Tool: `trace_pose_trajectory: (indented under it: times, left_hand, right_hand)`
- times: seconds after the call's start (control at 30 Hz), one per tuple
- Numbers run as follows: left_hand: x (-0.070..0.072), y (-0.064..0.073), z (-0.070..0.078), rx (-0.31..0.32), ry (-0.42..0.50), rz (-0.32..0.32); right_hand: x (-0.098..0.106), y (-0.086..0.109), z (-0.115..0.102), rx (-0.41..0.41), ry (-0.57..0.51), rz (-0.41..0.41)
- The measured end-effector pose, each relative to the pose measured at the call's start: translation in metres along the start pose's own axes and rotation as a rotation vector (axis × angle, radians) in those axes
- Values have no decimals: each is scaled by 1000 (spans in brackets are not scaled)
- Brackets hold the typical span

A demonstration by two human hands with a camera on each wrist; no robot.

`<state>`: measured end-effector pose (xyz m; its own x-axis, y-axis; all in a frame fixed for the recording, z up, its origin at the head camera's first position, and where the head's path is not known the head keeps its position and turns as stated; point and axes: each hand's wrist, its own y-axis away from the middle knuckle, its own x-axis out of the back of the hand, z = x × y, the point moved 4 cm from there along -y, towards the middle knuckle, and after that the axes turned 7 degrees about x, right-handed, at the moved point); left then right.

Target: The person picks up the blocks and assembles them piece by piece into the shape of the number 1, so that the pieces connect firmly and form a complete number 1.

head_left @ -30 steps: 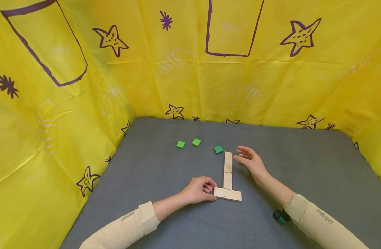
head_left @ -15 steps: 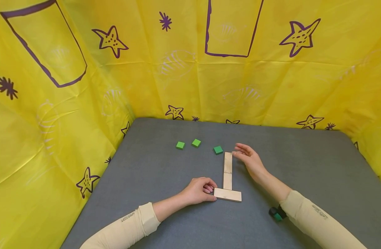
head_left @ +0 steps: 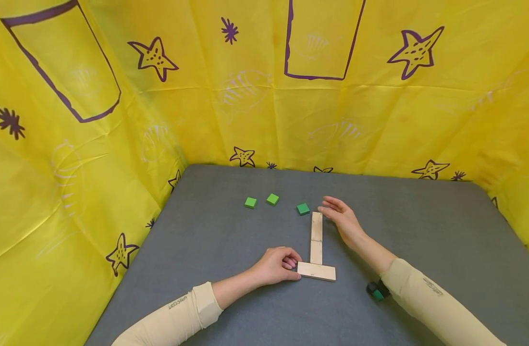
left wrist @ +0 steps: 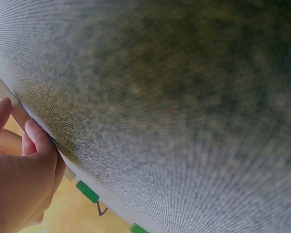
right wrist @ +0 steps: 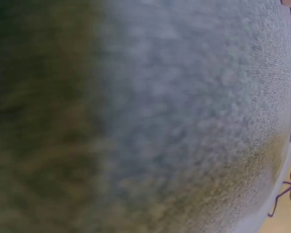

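Note:
In the head view, three flat wooden blocks lie in an upside-down T on the grey table. My left hand [head_left: 276, 265] pinches the left end of the crosswise wooden block [head_left: 316, 271] between thumb and fingers. From that block's middle, a wooden block [head_left: 316, 252] and a farther wooden block [head_left: 317, 226] run away end to end. My right hand [head_left: 344, 222] hovers at the far block's right far corner, fingers loosely bent and holding nothing; whether a fingertip touches it I cannot tell. A dark green block [head_left: 303, 208] lies just beyond the row. The left wrist view shows the left hand [left wrist: 26, 174] at the wood.
Two light green blocks, one nearer the left [head_left: 250, 202] and one beside it [head_left: 272, 199], lie farther back on the grey table [head_left: 212, 221]. Yellow cloth [head_left: 255, 115] with drawn sea stars walls the back and sides. A wrist camera [head_left: 375, 290] hangs under the right forearm.
My right hand has moved a little away from me and left, its fingertips now over the top end of the wooden row. The left hand and the blocks have stayed put.

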<state>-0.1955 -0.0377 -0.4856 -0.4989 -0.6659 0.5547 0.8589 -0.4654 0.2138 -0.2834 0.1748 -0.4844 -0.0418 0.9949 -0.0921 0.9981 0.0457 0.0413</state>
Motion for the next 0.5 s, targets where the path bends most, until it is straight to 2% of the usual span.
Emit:
trace_pose_trajectory:
  times: [0.5]
  left_hand:
    - [0, 0, 0, -4, -5, 0]
  right_hand:
    - [-9, -13, 1, -31, 70, -5]
